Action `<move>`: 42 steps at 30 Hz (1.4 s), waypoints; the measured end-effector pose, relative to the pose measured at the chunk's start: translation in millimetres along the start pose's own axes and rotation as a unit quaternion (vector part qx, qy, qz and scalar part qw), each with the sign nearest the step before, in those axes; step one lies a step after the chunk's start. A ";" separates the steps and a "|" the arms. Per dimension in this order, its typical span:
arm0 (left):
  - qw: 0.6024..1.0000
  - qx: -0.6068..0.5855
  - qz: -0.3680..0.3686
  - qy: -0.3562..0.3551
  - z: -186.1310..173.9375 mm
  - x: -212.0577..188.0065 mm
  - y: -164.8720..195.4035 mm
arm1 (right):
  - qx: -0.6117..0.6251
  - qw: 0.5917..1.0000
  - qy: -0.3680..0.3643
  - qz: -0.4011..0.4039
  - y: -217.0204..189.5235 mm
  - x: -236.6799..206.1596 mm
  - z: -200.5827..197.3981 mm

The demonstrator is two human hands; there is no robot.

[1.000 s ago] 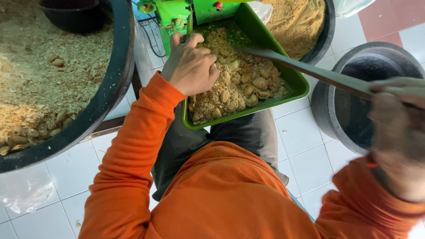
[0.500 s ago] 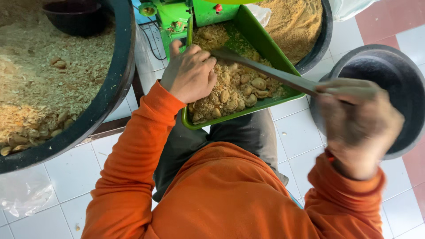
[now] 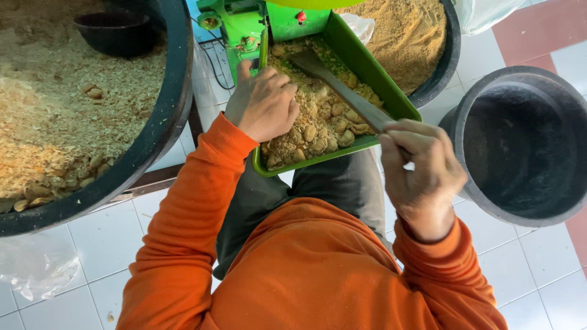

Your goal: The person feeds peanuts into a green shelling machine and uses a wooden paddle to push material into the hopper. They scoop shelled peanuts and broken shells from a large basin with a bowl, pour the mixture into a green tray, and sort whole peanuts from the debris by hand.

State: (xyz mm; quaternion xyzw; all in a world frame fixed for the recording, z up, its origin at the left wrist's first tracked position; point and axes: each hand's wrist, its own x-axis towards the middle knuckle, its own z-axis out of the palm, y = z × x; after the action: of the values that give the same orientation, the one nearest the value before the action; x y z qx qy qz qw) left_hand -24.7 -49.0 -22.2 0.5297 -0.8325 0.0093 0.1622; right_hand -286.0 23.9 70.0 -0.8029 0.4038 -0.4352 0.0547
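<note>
- One green tray (image 3: 391, 101) sits in front of the person's knees, holding brown crumbly mix with pale lumps (image 3: 318, 125).
- The left hand (image 3: 264, 102) lies on the mix, fingers curled loosely; I cannot tell if it grips anything.
- The right hand (image 3: 422, 168) is closed around one flat grey spatula (image 3: 342, 88), whose blade rests in the tray.
- Three dark tubs stand around: a big tub (image 3: 168, 122) and a far tub (image 3: 449, 58) with crumbs, and an empty-looking tub (image 3: 520, 146).
- One small dark bowl (image 3: 116, 30) sits inside the big tub.
</note>
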 end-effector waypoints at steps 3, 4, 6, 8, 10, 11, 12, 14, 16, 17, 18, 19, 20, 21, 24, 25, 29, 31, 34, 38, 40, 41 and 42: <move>1.000 0.000 0.006 0.007 1.1 -1.9 -0.8 | -0.034 0.998 -0.035 -0.032 8.5 7.9 23.3; 1.000 -0.002 0.007 0.010 1.5 -2.5 -1.0 | -0.021 0.999 -0.043 -0.026 13.7 8.7 29.8; 1.000 -0.003 0.005 0.005 2.1 -2.9 -1.4 | 0.005 0.998 -0.058 -0.013 22.8 6.9 41.0; 1.000 0.008 0.008 0.006 2.7 -2.0 -2.0 | 0.003 1.000 -0.025 0.015 28.2 3.2 45.3; 0.999 0.029 0.015 0.010 3.9 -0.9 -2.6 | -0.002 1.000 -0.019 0.009 29.7 2.8 43.5; 1.000 0.017 0.011 0.008 4.6 -0.9 -3.0 | -0.007 0.999 -0.029 -0.010 28.9 4.4 40.1; 1.000 0.006 0.008 0.006 5.2 -1.2 -3.5 | -0.013 0.999 -0.039 -0.028 26.3 5.6 34.2; 1.000 -0.004 0.008 0.003 7.2 -2.3 -4.0 | -0.034 0.999 -0.031 -0.025 23.4 12.4 17.8; 1.000 0.000 0.008 0.006 9.3 -3.1 -4.6 | -0.035 0.999 -0.026 -0.008 20.8 16.1 -11.4; 1.000 -0.004 0.013 0.021 10.4 -3.6 -4.6 | -0.025 0.999 -0.026 0.009 18.9 12.7 -31.2; 0.999 -0.009 0.020 0.034 11.5 -3.6 -4.9 | -0.015 0.999 -0.026 0.026 18.4 6.5 -53.6; 0.998 -0.012 0.029 0.049 12.4 -3.1 -5.3 | -0.002 0.999 -0.026 0.045 22.7 3.6 -73.7; 0.998 -0.016 0.033 0.047 13.2 -2.6 -5.7 | 0.006 0.997 -0.037 0.062 27.3 -1.3 -90.1; 0.998 -0.022 0.035 0.044 13.7 -2.3 -6.0 | 0.014 0.995 -0.051 0.081 33.8 -2.6 -106.1; 0.997 -0.028 0.042 0.057 13.8 -2.7 -6.2 | 0.018 0.986 -0.111 0.123 43.0 4.2 -134.5; 0.997 -0.026 0.045 0.065 13.3 -3.0 -6.1 | 0.016 0.984 -0.125 0.127 39.4 6.6 -137.8; 0.999 -0.039 0.021 0.012 10.1 -3.2 -4.4 | -0.045 0.988 -0.138 0.058 13.2 21.6 -120.5; 0.999 -0.044 0.011 -0.001 8.8 -2.2 -3.5 | -0.084 0.988 -0.128 0.003 8.3 28.6 -97.1; 1.000 -0.029 0.005 -0.004 8.0 -0.5 -2.8 | -0.083 0.990 -0.107 -0.049 15.5 30.4 -55.5; 0.999 -0.037 0.008 -0.004 9.0 -0.1 -3.5 | -0.031 0.997 -0.072 -0.027 27.3 15.9 -9.5; 0.999 -0.040 0.004 -0.019 9.9 -0.2 -4.0 | -0.024 0.998 -0.058 -0.008 32.6 12.9 3.1; 0.999 -0.038 0.006 -0.018 10.4 -0.3 -4.2 | -0.029 0.998 -0.054 -0.005 32.9 11.2 8.3; 0.999 -0.035 0.008 -0.016 10.7 -0.3 -4.5 | -0.034 0.998 -0.050 -0.002 33.0 10.2 10.0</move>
State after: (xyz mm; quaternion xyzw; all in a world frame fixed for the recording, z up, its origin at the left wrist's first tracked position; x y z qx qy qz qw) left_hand -23.4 -52.7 -33.1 0.5171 -0.8389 -0.0271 0.1677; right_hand -295.4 -7.8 56.1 -0.8257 0.4137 -0.3806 0.0465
